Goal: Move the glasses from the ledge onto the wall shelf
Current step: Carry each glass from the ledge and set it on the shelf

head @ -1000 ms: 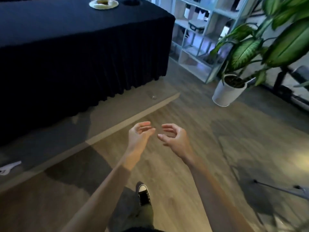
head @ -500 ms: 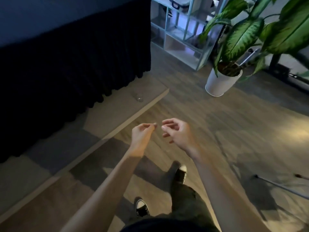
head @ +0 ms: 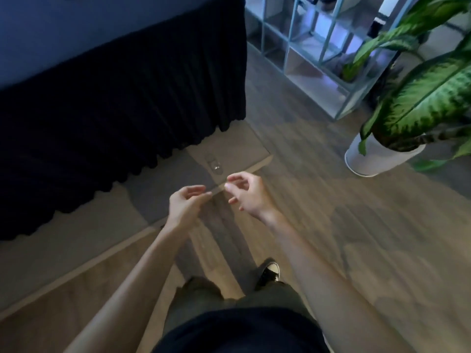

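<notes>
A small clear glass [head: 215, 166] stands on the low grey ledge [head: 237, 154] at the foot of the dark-skirted table [head: 122, 93]. My left hand [head: 187, 203] and my right hand [head: 244, 193] hover side by side just in front of the glass. Both hold nothing, and their fingers are curled and apart. My right fingertips are the nearer, a short way to the right of the glass and not touching it. A pale open shelf unit [head: 321, 54] stands against the far wall at the upper right.
A large potted plant in a white pot [head: 374, 159] stands on the wood floor to the right. The skirted table fills the upper left. My legs and a dark shoe [head: 270, 272] are below my hands.
The view has come closer to the ledge and tipped down. The glass now lies just beyond my fingertips. My hands stay empty and have spread a little.
</notes>
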A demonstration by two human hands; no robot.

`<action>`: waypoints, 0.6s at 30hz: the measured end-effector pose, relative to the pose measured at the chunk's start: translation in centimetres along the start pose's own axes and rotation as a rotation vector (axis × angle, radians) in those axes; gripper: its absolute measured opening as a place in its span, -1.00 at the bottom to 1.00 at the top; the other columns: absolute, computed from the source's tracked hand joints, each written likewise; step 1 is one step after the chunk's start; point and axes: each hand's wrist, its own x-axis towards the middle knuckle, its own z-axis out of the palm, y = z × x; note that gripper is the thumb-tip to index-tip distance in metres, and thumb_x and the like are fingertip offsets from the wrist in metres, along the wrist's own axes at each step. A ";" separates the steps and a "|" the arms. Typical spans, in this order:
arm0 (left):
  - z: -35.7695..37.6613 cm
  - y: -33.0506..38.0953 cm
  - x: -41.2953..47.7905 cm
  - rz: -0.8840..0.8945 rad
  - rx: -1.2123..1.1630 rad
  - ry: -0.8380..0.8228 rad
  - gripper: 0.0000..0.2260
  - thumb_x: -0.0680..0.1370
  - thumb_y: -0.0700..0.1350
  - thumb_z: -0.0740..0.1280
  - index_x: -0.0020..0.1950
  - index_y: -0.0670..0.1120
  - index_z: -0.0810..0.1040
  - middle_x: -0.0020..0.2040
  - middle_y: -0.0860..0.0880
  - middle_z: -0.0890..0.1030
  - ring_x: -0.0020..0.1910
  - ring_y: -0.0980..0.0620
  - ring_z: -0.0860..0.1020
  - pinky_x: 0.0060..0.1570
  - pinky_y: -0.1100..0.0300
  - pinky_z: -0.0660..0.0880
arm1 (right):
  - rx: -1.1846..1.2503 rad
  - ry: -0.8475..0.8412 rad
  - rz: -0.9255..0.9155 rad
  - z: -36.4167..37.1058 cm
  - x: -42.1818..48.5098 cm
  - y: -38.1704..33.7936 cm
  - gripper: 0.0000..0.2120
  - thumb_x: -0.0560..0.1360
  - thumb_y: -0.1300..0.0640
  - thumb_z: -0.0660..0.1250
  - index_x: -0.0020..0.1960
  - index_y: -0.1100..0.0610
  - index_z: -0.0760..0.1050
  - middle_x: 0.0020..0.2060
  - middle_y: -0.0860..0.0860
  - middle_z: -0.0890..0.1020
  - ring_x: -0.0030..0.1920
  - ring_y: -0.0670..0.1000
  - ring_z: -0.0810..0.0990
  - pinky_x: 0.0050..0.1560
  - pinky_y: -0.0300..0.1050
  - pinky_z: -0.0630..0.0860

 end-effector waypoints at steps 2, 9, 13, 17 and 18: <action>1.3 1.3 1.2 -0.042 -0.074 0.006 -0.81 0.52 0.01 0.46 0.00 -0.09 0.67 -0.03 -0.07 0.70 -0.06 0.01 0.67 -0.07 0.08 0.59 | -0.023 -0.029 -0.002 -0.9 2.8 -0.6 -0.83 0.61 0.14 0.37 0.12 0.23 0.61 -0.04 0.18 0.70 -0.36 0.05 0.64 -0.56 -0.35 0.39; 4.5 3.4 8.2 -0.286 -0.279 0.044 -0.66 0.50 0.09 0.43 0.02 -0.19 0.65 -0.13 -0.10 0.71 -0.26 0.03 0.64 -0.32 0.25 0.55 | -0.200 -0.227 0.071 -0.1 12.1 -2.1 -0.76 0.64 -0.02 0.30 -0.12 0.07 0.60 -0.31 0.04 0.69 -0.47 -0.08 0.61 -0.54 -0.31 0.37; 4.2 4.8 11.4 -0.267 -0.305 0.034 -0.70 0.51 -0.19 0.43 0.21 -0.20 0.55 0.08 -0.22 0.67 -0.07 -0.08 0.63 -0.14 0.09 0.55 | -0.362 -0.301 0.056 0.3 16.1 -3.7 -0.87 0.56 0.23 0.36 0.02 0.03 0.62 -0.08 0.07 0.73 -0.14 0.05 0.72 -0.26 -0.13 0.59; 4.5 5.4 15.8 -0.244 -0.325 0.006 -0.71 0.53 -0.30 0.34 0.26 -0.20 0.50 0.09 -0.18 0.61 -0.06 -0.07 0.63 -0.16 0.15 0.60 | -0.477 -0.394 0.009 0.1 20.9 -5.4 -0.71 0.51 0.36 0.30 0.09 0.04 0.61 0.00 0.07 0.73 0.03 0.09 0.70 -0.06 -0.05 0.62; 4.7 5.6 17.2 -0.248 -0.359 0.023 -0.77 0.57 -0.29 0.32 0.22 -0.20 0.51 0.06 -0.18 0.61 -0.16 -0.03 0.61 -0.30 0.23 0.55 | -0.498 -0.397 0.003 0.1 22.6 -5.7 -0.71 0.53 0.36 0.30 0.11 0.04 0.60 0.04 0.08 0.73 0.07 0.10 0.70 0.03 0.01 0.65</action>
